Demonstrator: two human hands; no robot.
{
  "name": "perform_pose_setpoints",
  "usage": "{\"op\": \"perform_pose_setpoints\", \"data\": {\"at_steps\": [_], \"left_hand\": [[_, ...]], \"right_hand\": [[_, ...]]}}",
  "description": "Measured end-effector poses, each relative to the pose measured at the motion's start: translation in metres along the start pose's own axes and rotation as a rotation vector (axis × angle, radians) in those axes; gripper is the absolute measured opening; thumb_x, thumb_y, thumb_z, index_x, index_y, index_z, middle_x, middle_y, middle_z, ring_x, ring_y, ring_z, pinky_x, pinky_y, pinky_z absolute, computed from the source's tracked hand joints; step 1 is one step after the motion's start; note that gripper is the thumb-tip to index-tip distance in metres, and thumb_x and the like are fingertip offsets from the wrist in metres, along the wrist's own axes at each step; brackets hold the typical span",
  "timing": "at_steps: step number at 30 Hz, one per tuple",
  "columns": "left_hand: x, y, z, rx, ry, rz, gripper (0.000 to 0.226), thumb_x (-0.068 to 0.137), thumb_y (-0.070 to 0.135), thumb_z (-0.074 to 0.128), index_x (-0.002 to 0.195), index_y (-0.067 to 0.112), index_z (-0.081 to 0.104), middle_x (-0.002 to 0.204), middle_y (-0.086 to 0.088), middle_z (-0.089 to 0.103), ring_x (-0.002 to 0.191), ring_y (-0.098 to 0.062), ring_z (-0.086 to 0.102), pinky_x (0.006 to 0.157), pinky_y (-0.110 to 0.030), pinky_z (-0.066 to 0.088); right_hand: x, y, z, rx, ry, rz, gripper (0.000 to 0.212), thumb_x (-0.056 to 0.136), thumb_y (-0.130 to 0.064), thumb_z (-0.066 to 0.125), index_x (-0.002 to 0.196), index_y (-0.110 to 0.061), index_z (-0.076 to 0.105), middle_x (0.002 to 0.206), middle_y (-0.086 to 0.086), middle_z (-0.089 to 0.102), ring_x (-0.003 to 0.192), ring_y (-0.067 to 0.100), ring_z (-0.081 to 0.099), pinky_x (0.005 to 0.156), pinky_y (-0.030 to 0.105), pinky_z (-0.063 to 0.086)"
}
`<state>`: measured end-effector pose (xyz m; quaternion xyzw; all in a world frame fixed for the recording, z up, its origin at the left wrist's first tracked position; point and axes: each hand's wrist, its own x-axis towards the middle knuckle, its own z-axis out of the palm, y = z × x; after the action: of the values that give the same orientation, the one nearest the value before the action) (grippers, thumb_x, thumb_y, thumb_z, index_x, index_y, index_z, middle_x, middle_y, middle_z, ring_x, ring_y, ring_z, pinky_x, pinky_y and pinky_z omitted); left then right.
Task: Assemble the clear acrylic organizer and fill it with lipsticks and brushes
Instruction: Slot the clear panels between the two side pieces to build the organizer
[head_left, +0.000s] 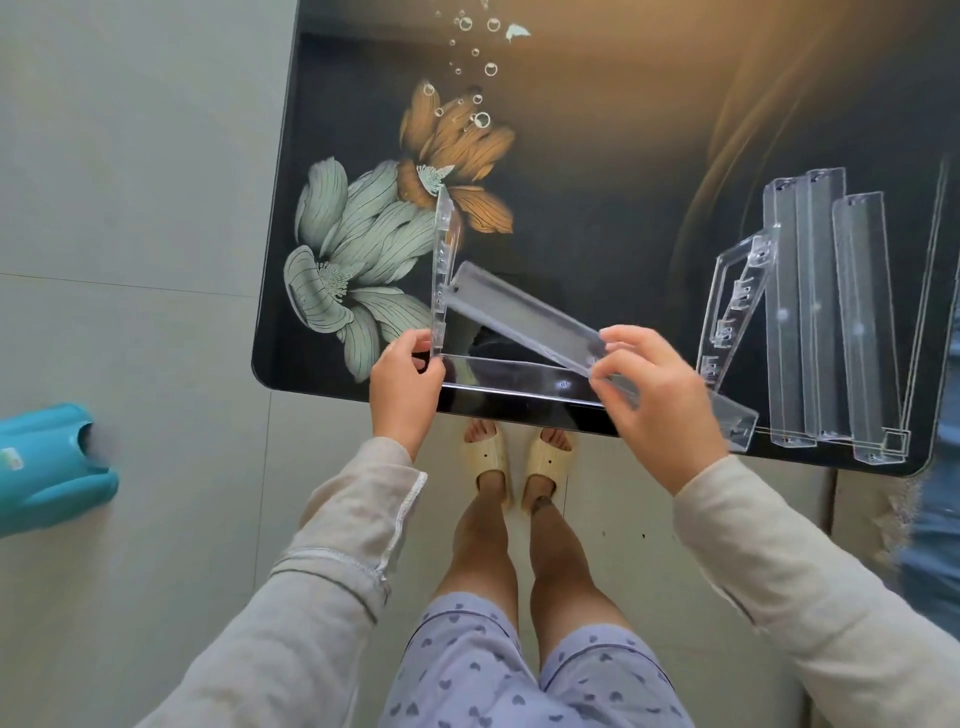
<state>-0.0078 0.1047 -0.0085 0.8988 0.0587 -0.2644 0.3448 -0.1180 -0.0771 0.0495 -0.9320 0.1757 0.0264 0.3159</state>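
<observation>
**Two acrylic parts meet between the hands**

The left hand (405, 382) pinches the lower corner of a clear side panel (442, 270), with the thumb on the near face and the fingers curled around the edge. This panel stands on its edge and rises away from the hand, over the printed flowers of the black table (597, 208).

The right hand (662, 397) grasps one end of a long clear shelf piece (524, 317) between the thumb and the fingertips. The shelf piece runs slanted from this hand up to the side panel. Its far end touches the slotted side of the panel, a little above the left hand. If it already sits in a slot, I cannot tell.

Under both hands a base piece (519, 376) lies flat along the near table edge. Its left end meets the foot of the side panel, beside the left hand. Its right end passes below the right hand and comes out on the other side.

To the right of the right hand, a second side panel (740, 296) lies just beside three more shelf pieces (862, 332), which are set side by side. Well to the left of the left hand, a turquoise object (47, 467) is on the floor. Below the hands, two feet in pale slippers (488, 452) stand at the table edge.
</observation>
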Motion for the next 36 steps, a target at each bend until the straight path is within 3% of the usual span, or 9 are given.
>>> {"op": "perform_pose_setpoints", "data": {"at_steps": [2,6,15,22,27,30,32,36], "left_hand": [[0.000,-0.001,-0.002,-0.011,-0.012,0.009,0.030,0.083,0.006,0.055,0.111,0.012,0.062,0.111,-0.005,0.067,0.091,-0.020,0.059,0.079,-0.026,0.045],[-0.001,-0.001,-0.005,-0.016,-0.025,0.028,0.030,0.084,0.005,0.053,0.112,0.014,0.062,0.109,-0.003,0.067,0.085,-0.013,0.056,0.074,-0.022,0.041],[-0.002,-0.001,-0.003,-0.004,-0.025,0.041,0.032,0.087,0.002,0.050,0.115,0.013,0.060,0.110,-0.006,0.067,0.082,-0.011,0.055,0.076,-0.021,0.042],[-0.002,-0.002,-0.002,-0.003,-0.012,0.057,0.031,0.089,0.004,0.048,0.117,0.012,0.060,0.109,-0.005,0.067,0.067,0.001,0.051,0.065,-0.009,0.037],[-0.003,0.002,-0.002,0.007,-0.011,0.030,0.036,0.087,0.002,0.047,0.120,0.010,0.058,0.112,-0.008,0.066,0.083,-0.011,0.053,0.076,-0.019,0.041],[-0.005,0.005,-0.001,0.008,-0.008,0.039,0.032,0.086,0.005,0.048,0.115,0.011,0.060,0.106,-0.007,0.067,0.079,-0.012,0.053,0.069,-0.015,0.039],[-0.006,0.008,-0.001,0.003,0.006,0.036,0.027,0.087,0.011,0.047,0.110,0.012,0.062,0.100,-0.006,0.067,0.077,-0.015,0.054,0.069,-0.021,0.043],[-0.004,0.015,0.003,0.131,0.081,0.005,0.022,0.087,0.026,0.045,0.078,0.015,0.061,0.078,-0.006,0.063,0.074,-0.026,0.054,0.066,-0.033,0.046]], "right_hand": [[0.004,-0.002,0.008,-0.064,-0.040,-0.033,0.022,0.073,0.004,0.070,0.094,-0.002,0.068,0.108,0.016,0.067,0.095,0.033,0.063,0.088,0.035,0.046],[0.013,0.002,0.015,-0.095,-0.077,-0.020,0.042,0.073,0.007,0.068,0.114,-0.002,0.062,0.112,0.016,0.066,0.101,0.035,0.060,0.094,0.040,0.043],[0.025,0.010,0.017,-0.108,-0.145,-0.041,0.042,0.073,0.007,0.069,0.114,0.000,0.062,0.112,0.018,0.065,0.103,0.037,0.059,0.095,0.043,0.042],[0.025,0.011,0.022,-0.108,-0.165,-0.021,0.041,0.079,0.001,0.065,0.119,-0.004,0.060,0.120,0.015,0.062,0.110,0.032,0.055,0.101,0.036,0.038],[0.027,0.013,0.022,-0.103,-0.190,0.001,0.040,0.082,-0.003,0.063,0.122,-0.006,0.058,0.122,0.013,0.060,0.111,0.030,0.053,0.102,0.035,0.038],[0.029,0.015,0.024,-0.113,-0.194,0.006,0.039,0.083,-0.003,0.063,0.122,-0.007,0.058,0.122,0.012,0.060,0.111,0.030,0.053,0.101,0.035,0.038],[0.030,0.017,0.026,-0.111,-0.203,0.016,0.039,0.083,-0.004,0.062,0.122,-0.007,0.058,0.123,0.012,0.060,0.112,0.029,0.053,0.102,0.034,0.037],[0.031,0.020,0.029,-0.111,-0.205,0.019,0.038,0.083,-0.005,0.063,0.121,-0.007,0.059,0.122,0.013,0.060,0.111,0.030,0.053,0.099,0.033,0.039]]}}
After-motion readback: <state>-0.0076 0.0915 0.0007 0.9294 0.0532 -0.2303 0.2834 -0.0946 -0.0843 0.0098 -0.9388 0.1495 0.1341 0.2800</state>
